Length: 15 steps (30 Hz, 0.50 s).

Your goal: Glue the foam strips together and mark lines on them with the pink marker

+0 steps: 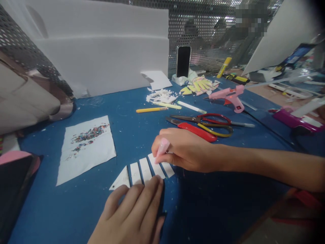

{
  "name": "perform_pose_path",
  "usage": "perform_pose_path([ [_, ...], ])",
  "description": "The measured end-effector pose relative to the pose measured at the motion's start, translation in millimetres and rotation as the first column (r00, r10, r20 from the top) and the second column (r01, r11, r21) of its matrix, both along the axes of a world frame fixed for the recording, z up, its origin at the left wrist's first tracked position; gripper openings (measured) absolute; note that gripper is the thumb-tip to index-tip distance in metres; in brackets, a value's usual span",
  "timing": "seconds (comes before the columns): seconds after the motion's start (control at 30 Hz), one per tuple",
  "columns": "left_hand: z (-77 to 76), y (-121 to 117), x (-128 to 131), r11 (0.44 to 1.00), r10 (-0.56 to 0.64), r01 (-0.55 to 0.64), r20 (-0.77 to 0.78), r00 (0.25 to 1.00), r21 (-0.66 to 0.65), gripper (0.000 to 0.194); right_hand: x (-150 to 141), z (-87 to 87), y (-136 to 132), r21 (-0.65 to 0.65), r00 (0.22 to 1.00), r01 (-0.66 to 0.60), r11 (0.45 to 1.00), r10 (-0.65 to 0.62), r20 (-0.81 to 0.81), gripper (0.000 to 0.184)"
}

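Several white strips [145, 168] lie side by side on the blue tabletop [124, 132], with narrow gaps between them. The leftmost piece [122, 179] comes to a point and has a small dark dot near its tip. My left hand [133, 210] rests with fingers stretched out, its fingertips touching the strips' near ends. Closed around a pink pen-like stick [163, 146], my right hand [186, 149] is over the right-hand strips. The stick's lower end is at one of these strips; its tip is hard to make out.
Scissors [215, 123] and a red-handled cutting tool [195, 132] lie just beyond my right hand. Farther right are a pink glue gun [228, 96] and a purple one [297, 119]. Colourful bits [90, 134] sit on white paper [83, 162] at left. A phone [183, 61] stands behind.
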<state>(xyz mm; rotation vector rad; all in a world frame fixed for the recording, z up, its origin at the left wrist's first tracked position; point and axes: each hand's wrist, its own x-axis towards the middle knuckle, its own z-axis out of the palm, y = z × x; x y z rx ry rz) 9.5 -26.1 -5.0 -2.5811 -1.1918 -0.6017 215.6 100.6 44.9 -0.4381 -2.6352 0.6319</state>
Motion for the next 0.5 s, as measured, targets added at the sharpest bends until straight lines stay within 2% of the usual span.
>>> perform_pose_path([
  [0.1, 0.0, 0.0, -0.9, 1.0, -0.004, 0.004, -0.015, 1.0, 0.002, 0.033, -1.6, -2.9, -3.7, 0.102, 1.0, -0.019, 0.995, 0.021, -0.013, 0.021],
  [0.2, 1.5, 0.9, -3.3, 1.0, -0.023, 0.023, -0.072, 0.997, 0.001, 0.034, -4.2, -2.9, -6.6, 0.142, 0.999, -0.036, 0.989, 0.039, -0.013, 0.021],
  [0.37, 3.2, 1.6, -3.9, 0.999, -0.054, 0.055, -0.081, 0.995, 0.002, 0.034, -7.7, 0.6, -9.3, 0.148, 0.999, -0.033, 0.988, 0.033, -0.002, 0.036],
  [0.5, 0.3, -0.1, -0.2, 1.0, -0.012, 0.012, -0.006, 1.0, -0.005, 0.033, -6.9, 4.1, -8.4, 0.069, 0.997, 0.027, 0.997, -0.031, 0.067, 0.025],
])
